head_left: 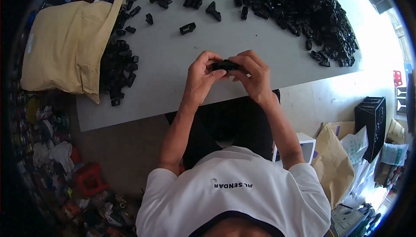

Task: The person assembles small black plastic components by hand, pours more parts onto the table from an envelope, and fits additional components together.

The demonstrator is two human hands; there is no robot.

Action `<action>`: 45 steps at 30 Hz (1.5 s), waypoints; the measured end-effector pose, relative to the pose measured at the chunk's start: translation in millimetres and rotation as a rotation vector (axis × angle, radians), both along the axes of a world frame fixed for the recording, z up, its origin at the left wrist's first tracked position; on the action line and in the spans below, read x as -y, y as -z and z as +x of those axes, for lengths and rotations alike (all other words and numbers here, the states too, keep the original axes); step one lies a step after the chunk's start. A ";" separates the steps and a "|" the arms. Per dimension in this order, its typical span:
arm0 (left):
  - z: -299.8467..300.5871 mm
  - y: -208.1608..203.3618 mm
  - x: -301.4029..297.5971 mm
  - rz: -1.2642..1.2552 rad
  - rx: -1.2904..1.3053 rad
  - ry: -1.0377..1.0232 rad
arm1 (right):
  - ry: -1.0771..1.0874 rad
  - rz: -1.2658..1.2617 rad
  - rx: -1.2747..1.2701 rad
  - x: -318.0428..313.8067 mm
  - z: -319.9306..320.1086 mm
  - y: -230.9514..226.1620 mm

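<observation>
Above the near part of the white table [160, 94], a small black plastic part [225, 65] is held between my two hands. My left hand [203, 74] grips its left end, thumb below and fingers behind. The right end sits in the fingers of my right hand [253, 72], which partly cover it. Beyond my hands, a single black piece with an opening in it [187, 28] lies on the tabletop. Another longer black piece [213, 11] rests farther back.
A large heap of black parts [299, 7] covers the table's far right. More black parts [119, 64] lie beside a brown paper bag [65, 46] at the left. On the floor are a red plastic stool [91, 180], a black crate [372, 124] and brown paper packaging [331, 163].
</observation>
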State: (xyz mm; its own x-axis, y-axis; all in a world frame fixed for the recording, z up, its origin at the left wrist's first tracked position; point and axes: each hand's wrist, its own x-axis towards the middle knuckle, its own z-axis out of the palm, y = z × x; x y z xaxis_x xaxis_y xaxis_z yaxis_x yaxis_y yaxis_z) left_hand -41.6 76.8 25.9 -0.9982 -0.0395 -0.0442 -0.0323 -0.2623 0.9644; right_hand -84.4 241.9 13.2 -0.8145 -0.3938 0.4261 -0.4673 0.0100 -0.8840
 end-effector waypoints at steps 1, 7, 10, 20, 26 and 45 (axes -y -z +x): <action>0.4 -1.2 1.6 0.000 0.001 -0.001 | -0.001 0.000 0.001 -3.6 0.2 -1.9; 0.6 -3.3 4.9 -0.208 0.056 0.096 | -0.037 0.164 -0.093 -13.3 -2.0 -7.4; 1.0 -2.7 1.7 -0.157 0.065 0.113 | -0.029 0.175 -0.120 -13.9 -1.7 -7.9; 7.5 -2.8 3.4 -0.110 0.036 0.109 | -0.015 0.242 -0.132 -10.0 9.2 -12.5; 21.5 -10.5 -2.5 -0.069 0.036 0.047 | -0.178 0.240 0.287 -15.6 16.3 -10.5; -100.2 17.0 69.0 -1.630 -0.113 -0.298 | 0.386 0.793 -0.419 92.7 -151.0 14.2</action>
State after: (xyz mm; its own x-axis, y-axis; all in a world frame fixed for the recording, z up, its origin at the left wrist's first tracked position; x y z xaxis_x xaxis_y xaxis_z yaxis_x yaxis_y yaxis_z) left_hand -141.8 7.9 8.9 -0.9428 -0.1460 0.2996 -0.0848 0.9744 0.2080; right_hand -235.4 149.2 -0.9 -0.7904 -0.4293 0.4370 -0.5822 0.7483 -0.3179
